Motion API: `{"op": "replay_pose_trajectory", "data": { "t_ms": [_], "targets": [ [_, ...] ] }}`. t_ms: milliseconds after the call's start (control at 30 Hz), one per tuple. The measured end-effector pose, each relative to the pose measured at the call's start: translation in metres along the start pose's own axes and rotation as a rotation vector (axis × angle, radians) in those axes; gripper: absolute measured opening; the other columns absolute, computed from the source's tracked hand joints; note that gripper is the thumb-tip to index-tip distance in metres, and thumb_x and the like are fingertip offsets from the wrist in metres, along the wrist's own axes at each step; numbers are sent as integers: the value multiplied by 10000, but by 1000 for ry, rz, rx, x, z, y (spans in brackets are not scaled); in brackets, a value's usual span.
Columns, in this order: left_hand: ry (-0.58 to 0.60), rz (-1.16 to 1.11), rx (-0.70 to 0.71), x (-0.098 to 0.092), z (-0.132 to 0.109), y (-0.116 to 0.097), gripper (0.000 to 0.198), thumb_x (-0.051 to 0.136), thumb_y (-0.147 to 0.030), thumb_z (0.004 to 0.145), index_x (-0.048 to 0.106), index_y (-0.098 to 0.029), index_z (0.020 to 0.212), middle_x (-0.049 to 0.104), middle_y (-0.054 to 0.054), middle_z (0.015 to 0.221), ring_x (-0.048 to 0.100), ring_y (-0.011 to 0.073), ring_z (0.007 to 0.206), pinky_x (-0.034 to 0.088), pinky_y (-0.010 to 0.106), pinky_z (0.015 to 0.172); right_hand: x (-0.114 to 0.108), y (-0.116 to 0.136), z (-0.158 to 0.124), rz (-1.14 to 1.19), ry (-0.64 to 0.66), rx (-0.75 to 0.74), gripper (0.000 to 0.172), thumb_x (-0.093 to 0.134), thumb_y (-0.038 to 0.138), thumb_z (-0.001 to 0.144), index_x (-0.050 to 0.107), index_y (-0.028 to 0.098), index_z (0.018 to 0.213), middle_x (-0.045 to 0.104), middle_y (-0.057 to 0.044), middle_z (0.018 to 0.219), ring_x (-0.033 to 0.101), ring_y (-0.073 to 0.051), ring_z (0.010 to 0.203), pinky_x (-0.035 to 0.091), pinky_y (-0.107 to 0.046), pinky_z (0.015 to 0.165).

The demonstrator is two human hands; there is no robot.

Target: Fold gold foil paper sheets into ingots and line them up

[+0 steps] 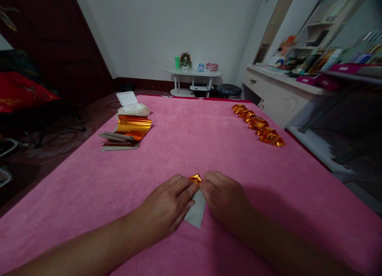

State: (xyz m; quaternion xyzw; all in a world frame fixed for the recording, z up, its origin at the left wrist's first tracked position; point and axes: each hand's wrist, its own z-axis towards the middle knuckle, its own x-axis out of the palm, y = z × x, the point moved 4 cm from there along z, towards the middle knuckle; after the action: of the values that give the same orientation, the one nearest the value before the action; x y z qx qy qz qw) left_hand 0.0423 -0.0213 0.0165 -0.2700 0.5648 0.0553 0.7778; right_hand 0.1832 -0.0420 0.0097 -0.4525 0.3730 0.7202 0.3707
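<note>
A sheet of gold foil paper (196, 206) lies on the pink cloth (191, 148) right in front of me, its grey back up and a folded gold tip showing at its far end. My left hand (167, 206) and my right hand (223, 196) both pinch that folded end from either side, fingers pressed together on the paper. Most of the sheet is hidden under my hands.
A row of several folded gold foil pieces (258, 125) lies at the far right of the cloth. At the far left sit a stack of gold foil sheets (127, 133) and an open white box (131, 105). A white dresser (277, 93) stands to the right, a small white table (193, 75) beyond.
</note>
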Motion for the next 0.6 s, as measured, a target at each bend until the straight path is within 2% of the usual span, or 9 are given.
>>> {"op": "replay_pose_trajectory", "data": {
  "t_ms": [167, 300, 433, 600],
  "targets": [
    [36, 113, 29, 2, 4, -5, 262, 395, -196, 934, 561, -101, 1114, 571, 107, 1093, 505, 220, 956, 497, 382, 856, -7, 0, -3, 148, 25, 31, 164, 440, 92, 845, 584, 145, 790, 549, -43, 776, 472, -169, 715, 343, -290, 643],
    [65, 198, 95, 5, 7, -7, 246, 372, -179, 942, 597, -117, 1019, 593, 84, 1045, 505, 216, 925, 487, 387, 812, -9, -4, -1, 229, 55, 89, 226, 401, 87, 865, 594, 163, 957, 569, -42, 841, 500, -173, 774, 372, -282, 687],
    [59, 265, 160, 7, 8, -8, 251, 362, -159, 940, 609, -111, 943, 600, 83, 1029, 491, 222, 941, 463, 396, 818, -3, -4, 1, 137, 111, 128, 250, 416, 52, 850, 601, 178, 962, 562, -32, 836, 488, -168, 748, 352, -279, 652],
    [59, 205, 103, 6, 7, -6, 215, 393, -170, 930, 594, -120, 987, 583, 76, 1013, 487, 209, 914, 461, 370, 800, 2, -1, -1, 17, 101, 75, 231, 465, 63, 855, 600, 173, 1008, 559, -30, 833, 471, -166, 745, 324, -287, 652]
  ]
}}
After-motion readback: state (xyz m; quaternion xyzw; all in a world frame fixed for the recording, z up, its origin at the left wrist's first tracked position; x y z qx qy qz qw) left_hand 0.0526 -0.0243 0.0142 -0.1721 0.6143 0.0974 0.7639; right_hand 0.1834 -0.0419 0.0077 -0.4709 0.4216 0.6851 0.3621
